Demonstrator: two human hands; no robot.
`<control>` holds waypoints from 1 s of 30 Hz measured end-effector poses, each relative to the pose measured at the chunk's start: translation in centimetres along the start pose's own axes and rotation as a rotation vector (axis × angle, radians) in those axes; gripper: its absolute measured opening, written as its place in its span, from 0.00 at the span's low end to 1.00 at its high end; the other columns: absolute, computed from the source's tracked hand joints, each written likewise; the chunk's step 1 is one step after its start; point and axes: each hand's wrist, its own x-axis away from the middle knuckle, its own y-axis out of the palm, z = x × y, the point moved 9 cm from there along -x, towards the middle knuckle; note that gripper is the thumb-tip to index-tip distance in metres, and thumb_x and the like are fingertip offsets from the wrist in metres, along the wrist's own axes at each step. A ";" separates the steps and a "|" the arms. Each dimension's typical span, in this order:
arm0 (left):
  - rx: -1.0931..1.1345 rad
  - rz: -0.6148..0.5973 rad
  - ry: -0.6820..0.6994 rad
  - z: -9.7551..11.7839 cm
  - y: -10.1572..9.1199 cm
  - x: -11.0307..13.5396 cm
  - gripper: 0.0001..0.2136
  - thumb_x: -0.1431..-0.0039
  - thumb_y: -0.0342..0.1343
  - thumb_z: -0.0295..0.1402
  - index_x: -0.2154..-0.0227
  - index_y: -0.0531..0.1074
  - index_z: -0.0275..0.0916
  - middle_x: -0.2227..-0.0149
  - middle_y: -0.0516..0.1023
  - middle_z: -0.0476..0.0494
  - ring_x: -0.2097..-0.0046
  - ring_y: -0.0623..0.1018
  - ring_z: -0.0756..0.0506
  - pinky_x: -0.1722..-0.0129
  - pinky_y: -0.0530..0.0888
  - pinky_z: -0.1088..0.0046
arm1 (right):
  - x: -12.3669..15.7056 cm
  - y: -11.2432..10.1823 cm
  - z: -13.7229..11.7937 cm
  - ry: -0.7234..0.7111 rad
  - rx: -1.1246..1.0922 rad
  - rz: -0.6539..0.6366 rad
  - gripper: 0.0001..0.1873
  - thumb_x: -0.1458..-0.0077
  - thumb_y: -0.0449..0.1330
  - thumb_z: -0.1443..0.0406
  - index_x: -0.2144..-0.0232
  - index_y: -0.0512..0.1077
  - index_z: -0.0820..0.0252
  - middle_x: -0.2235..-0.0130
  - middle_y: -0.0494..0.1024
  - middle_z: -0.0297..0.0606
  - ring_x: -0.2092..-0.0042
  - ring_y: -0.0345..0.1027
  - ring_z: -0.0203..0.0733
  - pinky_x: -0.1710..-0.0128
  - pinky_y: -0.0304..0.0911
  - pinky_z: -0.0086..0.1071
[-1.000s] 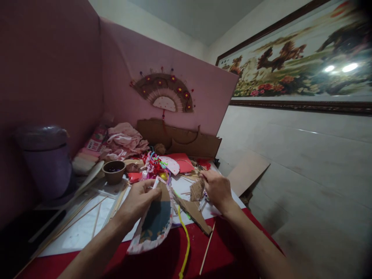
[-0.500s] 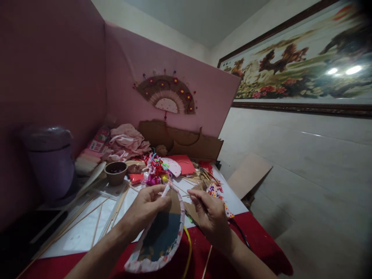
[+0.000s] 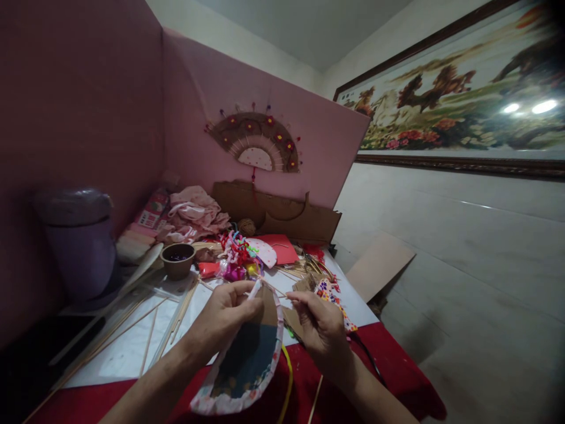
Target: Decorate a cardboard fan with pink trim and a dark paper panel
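Observation:
My left hand (image 3: 232,309) pinches the upper edge of a half-round cardboard piece (image 3: 251,353), whose rim is wrapped in pale patterned fabric. Its brown and dark blue face is turned toward me. Between the fingers of my right hand (image 3: 324,327) is a thin wooden stick (image 3: 277,289). The stick's far end reaches the cardboard's top corner, close to my left fingertips; whether it touches there I cannot tell. Beyond my hands lies a bundle of colourful pipe cleaners (image 3: 238,250), beside a white dotted half-round piece (image 3: 263,252).
A brown cup (image 3: 177,261) of dark contents stands left of centre, near loose sticks (image 3: 150,338). Pink cloth (image 3: 198,212), red paper (image 3: 280,249) and scissors (image 3: 322,270) lie further back. A decorated fan (image 3: 256,141) hangs on the pink board. A purple bin (image 3: 82,253) stands left.
The whole view has shifted slightly. Both hands keep nearly the same place and hold on the cardboard piece and the stick.

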 end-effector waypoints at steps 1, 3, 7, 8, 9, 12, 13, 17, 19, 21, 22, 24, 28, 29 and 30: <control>0.003 0.001 0.000 0.0 0.0 0.0 0.09 0.48 0.57 0.31 0.64 0.76 0.37 0.73 0.79 0.46 0.72 0.74 0.51 0.72 0.67 0.78 | 0.0 0.0 0.0 0.001 -0.003 -0.005 0.10 0.42 0.51 0.74 0.60 0.69 0.61 0.69 0.76 0.37 0.69 0.69 0.36 0.71 0.60 0.28; 0.012 0.005 0.003 0.0 0.0 -0.1 0.08 0.49 0.58 0.31 0.65 0.76 0.37 0.74 0.78 0.47 0.73 0.74 0.51 0.72 0.67 0.78 | 0.1 0.1 0.1 0.004 -0.002 -0.014 0.10 0.42 0.51 0.73 0.60 0.69 0.61 0.69 0.75 0.37 0.70 0.69 0.36 0.71 0.60 0.28; 0.021 0.004 0.001 0.1 0.0 0.0 0.08 0.49 0.58 0.30 0.65 0.76 0.37 0.76 0.77 0.48 0.74 0.73 0.52 0.73 0.68 0.78 | 0.1 0.3 0.0 -0.008 0.011 -0.027 0.10 0.42 0.51 0.73 0.60 0.69 0.61 0.71 0.74 0.37 0.71 0.67 0.36 0.72 0.59 0.28; 0.019 0.003 0.001 0.1 0.1 0.0 0.08 0.49 0.58 0.30 0.65 0.76 0.37 0.76 0.77 0.48 0.74 0.73 0.52 0.73 0.68 0.78 | 0.1 0.3 0.0 -0.015 0.014 -0.030 0.10 0.42 0.51 0.73 0.60 0.69 0.61 0.72 0.73 0.36 0.71 0.67 0.36 0.72 0.58 0.28; 0.014 0.003 -0.001 0.1 0.1 0.0 0.08 0.49 0.59 0.30 0.66 0.77 0.37 0.76 0.77 0.48 0.74 0.73 0.52 0.73 0.67 0.78 | 0.1 0.3 -0.1 -0.023 0.019 -0.032 0.10 0.42 0.50 0.73 0.60 0.69 0.61 0.72 0.73 0.36 0.72 0.66 0.36 0.73 0.58 0.28; -0.004 0.007 -0.003 0.2 0.1 0.0 0.08 0.50 0.59 0.30 0.66 0.77 0.36 0.76 0.76 0.48 0.74 0.73 0.52 0.74 0.67 0.79 | 0.1 0.4 -0.2 -0.055 0.053 -0.042 0.10 0.42 0.50 0.73 0.60 0.69 0.62 0.74 0.71 0.36 0.74 0.64 0.36 0.75 0.56 0.28; -0.010 0.008 -0.003 0.1 0.1 0.0 0.08 0.50 0.59 0.30 0.66 0.77 0.36 0.76 0.76 0.48 0.74 0.73 0.51 0.74 0.67 0.79 | 0.1 0.4 -0.3 -0.068 0.068 -0.048 0.10 0.42 0.50 0.73 0.61 0.69 0.62 0.75 0.71 0.36 0.74 0.64 0.37 0.75 0.56 0.29; -0.035 0.018 -0.001 0.0 -0.1 -0.2 0.08 0.50 0.58 0.30 0.65 0.77 0.37 0.77 0.74 0.49 0.76 0.70 0.53 0.76 0.64 0.80 | 0.3 0.4 -0.7 -0.138 0.098 -0.067 0.12 0.44 0.50 0.74 0.59 0.68 0.62 0.73 0.73 0.38 0.72 0.65 0.37 0.74 0.56 0.29; -0.059 0.025 0.000 -0.1 -0.3 -0.2 0.08 0.50 0.58 0.30 0.65 0.77 0.37 0.77 0.73 0.50 0.77 0.68 0.54 0.78 0.62 0.80 | 0.3 0.4 -0.8 -0.169 0.118 -0.070 0.13 0.44 0.50 0.75 0.58 0.68 0.61 0.71 0.74 0.39 0.71 0.65 0.38 0.74 0.57 0.29; -0.080 0.030 -0.001 -0.1 -0.4 -0.2 0.08 0.50 0.58 0.31 0.66 0.77 0.37 0.77 0.73 0.50 0.76 0.68 0.53 0.77 0.62 0.80 | 0.4 0.4 -0.8 -0.188 0.153 -0.069 0.13 0.44 0.50 0.75 0.57 0.67 0.61 0.71 0.74 0.39 0.72 0.65 0.38 0.74 0.57 0.30; -0.091 0.033 -0.005 -0.2 -0.5 -0.2 0.09 0.50 0.58 0.32 0.66 0.77 0.36 0.77 0.74 0.49 0.76 0.68 0.53 0.76 0.62 0.79 | 0.4 0.4 -0.8 -0.194 0.171 -0.068 0.13 0.44 0.50 0.74 0.57 0.68 0.61 0.72 0.74 0.39 0.72 0.65 0.38 0.74 0.57 0.30; -0.108 0.044 -0.015 -0.2 -0.6 -0.1 0.10 0.50 0.58 0.33 0.66 0.77 0.36 0.77 0.74 0.48 0.75 0.70 0.51 0.75 0.63 0.77 | 0.5 0.4 -0.8 -0.211 0.197 -0.070 0.13 0.44 0.50 0.74 0.57 0.68 0.61 0.72 0.74 0.39 0.72 0.65 0.38 0.74 0.57 0.29; -0.123 0.060 -0.018 -0.2 -0.6 0.0 0.10 0.52 0.59 0.34 0.66 0.76 0.34 0.77 0.74 0.47 0.75 0.70 0.49 0.75 0.64 0.76 | 0.6 0.5 -1.1 -0.243 0.272 -0.070 0.13 0.42 0.49 0.74 0.57 0.68 0.62 0.73 0.74 0.39 0.73 0.66 0.36 0.75 0.57 0.29; -0.121 0.060 -0.016 -0.1 -0.6 0.0 0.10 0.52 0.59 0.34 0.66 0.76 0.34 0.77 0.74 0.47 0.74 0.70 0.49 0.74 0.64 0.76 | 0.6 0.5 -1.2 -0.251 0.293 -0.072 0.13 0.42 0.49 0.73 0.57 0.69 0.63 0.74 0.73 0.38 0.73 0.65 0.36 0.75 0.56 0.28; -0.119 0.059 -0.015 -0.1 -0.6 0.0 0.10 0.52 0.59 0.34 0.66 0.76 0.34 0.77 0.74 0.47 0.74 0.70 0.49 0.74 0.64 0.76 | 0.6 0.5 -1.3 -0.262 0.315 -0.070 0.12 0.42 0.49 0.73 0.58 0.69 0.63 0.75 0.72 0.38 0.74 0.65 0.36 0.76 0.55 0.28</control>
